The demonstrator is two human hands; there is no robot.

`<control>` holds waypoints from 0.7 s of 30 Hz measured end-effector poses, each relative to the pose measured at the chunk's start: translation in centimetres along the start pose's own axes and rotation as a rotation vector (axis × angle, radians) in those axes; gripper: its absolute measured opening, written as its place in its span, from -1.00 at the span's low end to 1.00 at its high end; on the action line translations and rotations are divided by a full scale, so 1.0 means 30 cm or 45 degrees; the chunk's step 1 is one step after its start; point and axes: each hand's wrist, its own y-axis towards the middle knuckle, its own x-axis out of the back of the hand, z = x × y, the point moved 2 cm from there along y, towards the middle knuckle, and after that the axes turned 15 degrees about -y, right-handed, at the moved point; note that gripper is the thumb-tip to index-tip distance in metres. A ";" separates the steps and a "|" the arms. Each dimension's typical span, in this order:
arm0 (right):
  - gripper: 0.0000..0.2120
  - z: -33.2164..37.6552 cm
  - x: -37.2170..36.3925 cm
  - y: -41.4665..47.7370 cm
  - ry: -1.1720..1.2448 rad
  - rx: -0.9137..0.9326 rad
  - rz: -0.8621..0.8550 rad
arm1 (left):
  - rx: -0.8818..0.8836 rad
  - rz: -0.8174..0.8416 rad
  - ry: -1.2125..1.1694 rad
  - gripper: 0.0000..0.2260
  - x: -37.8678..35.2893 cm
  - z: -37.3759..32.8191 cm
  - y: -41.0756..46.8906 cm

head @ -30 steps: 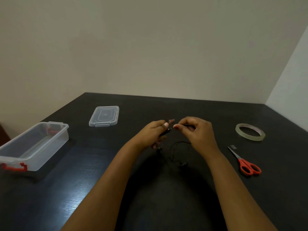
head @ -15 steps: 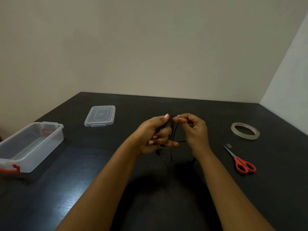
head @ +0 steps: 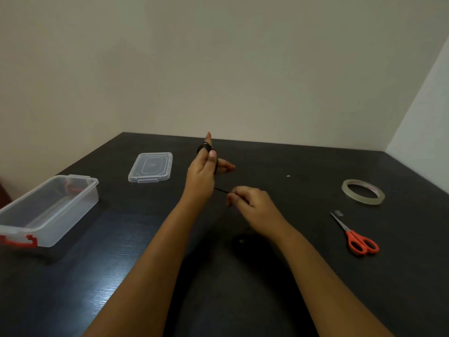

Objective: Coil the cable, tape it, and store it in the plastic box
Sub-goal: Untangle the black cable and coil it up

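Observation:
A thin black cable is wound in several loops around the raised fingers of my left hand, which is held up above the dark table. A short free strand runs from that hand to my right hand, whose fingertips pinch it just right of the left wrist. The clear plastic box with red clips stands open at the left. A roll of clear tape lies at the right.
The box's clear lid lies flat behind the box, left of my left hand. Orange-handled scissors lie near the tape roll, blades pointing away. Walls close the table at the back and right.
My left hand has risen with fingers spread and the cable now wrapped around them. My right hand has dropped lower and pulls the remaining strand taut. The hanging loops are gone from below the hands.

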 end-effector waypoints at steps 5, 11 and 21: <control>-0.89 -0.018 0.076 -0.012 -0.099 0.078 -0.371 | 0.106 0.203 0.610 -0.68 -0.012 0.001 -0.030; -0.90 -0.071 0.140 -0.027 -0.261 0.092 -0.780 | 0.509 0.537 0.360 -0.78 -0.089 -0.014 -0.065; -0.92 -0.093 0.128 -0.011 0.445 -0.084 -0.621 | 0.823 0.672 -0.225 -0.70 -0.114 -0.041 -0.098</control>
